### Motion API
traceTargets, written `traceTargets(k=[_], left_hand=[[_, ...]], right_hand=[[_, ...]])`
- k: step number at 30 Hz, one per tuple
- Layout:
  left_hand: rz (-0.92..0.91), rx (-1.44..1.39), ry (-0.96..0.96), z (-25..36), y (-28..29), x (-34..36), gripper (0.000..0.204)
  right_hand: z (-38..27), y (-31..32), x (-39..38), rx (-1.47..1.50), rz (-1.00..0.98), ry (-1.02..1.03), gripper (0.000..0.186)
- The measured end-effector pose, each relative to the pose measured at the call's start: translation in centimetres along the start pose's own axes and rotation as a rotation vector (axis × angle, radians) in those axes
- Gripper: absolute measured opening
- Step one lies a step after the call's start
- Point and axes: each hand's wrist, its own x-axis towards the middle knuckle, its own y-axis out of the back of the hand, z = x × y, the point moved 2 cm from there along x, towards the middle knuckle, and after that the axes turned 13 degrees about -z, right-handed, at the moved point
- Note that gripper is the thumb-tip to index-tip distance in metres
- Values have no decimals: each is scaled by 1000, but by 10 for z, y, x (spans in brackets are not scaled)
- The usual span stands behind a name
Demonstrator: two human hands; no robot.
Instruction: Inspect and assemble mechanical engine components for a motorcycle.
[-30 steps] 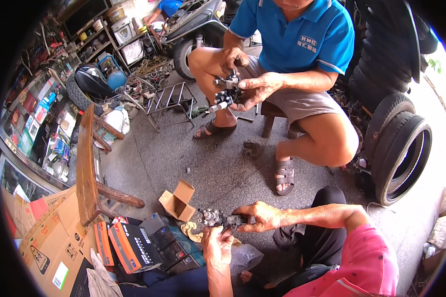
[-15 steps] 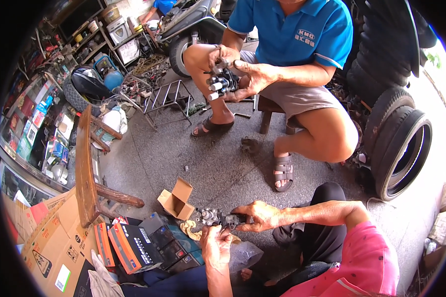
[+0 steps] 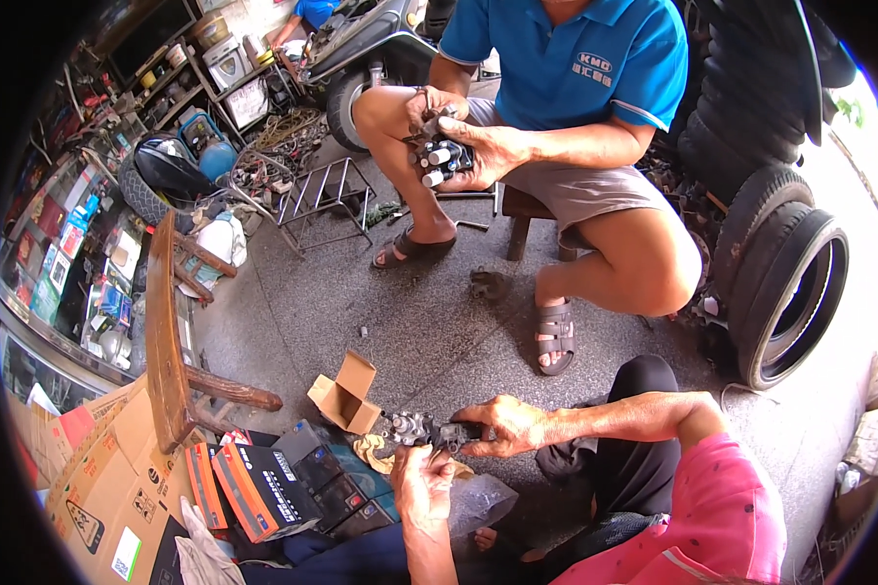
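Note:
A small silver-and-dark metal part point(image 3: 415, 427), which looks like a carburetor, is held low in front of me. My right hand point(image 3: 505, 425) grips its dark right end, fingers wrapped round it. My left hand point(image 3: 422, 484) is closed in a pinch at its near side; whether something small sits in those fingertips is hidden. Just beyond the part stands an open cardboard box point(image 3: 345, 398), flaps up. A yellowish cloth point(image 3: 373, 454) and a clear plastic bag point(image 3: 480, 505) lie beside my left hand.
Across from me a seated person in a blue shirt holds a similar dark part point(image 3: 441, 156) with white caps. Orange-and-black battery boxes point(image 3: 263, 487), a wooden bench point(image 3: 166, 341) and a large carton point(image 3: 117, 478) are at left. Tyres point(image 3: 795, 302) stand at right; a motor scooter point(image 3: 371, 58) is behind.
The other person has tilted their part so its white caps point more toward me. My hands stay nearly in place on the metal part. The view has shifted slightly.

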Motion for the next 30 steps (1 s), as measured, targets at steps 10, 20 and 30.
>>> traceTargets(k=[10,20,30], left_hand=[[28,29,10,-3,-2,-2,19],[83,61,38,-6,-2,-1,20],[90,58,49,-7,-1,0,20]], right_hand=[[1,-6,-3,1,-2,-40,51],[8,-15,-2,-58,7,-49,50],[9,-16,-2,-66,6,-44,50]])
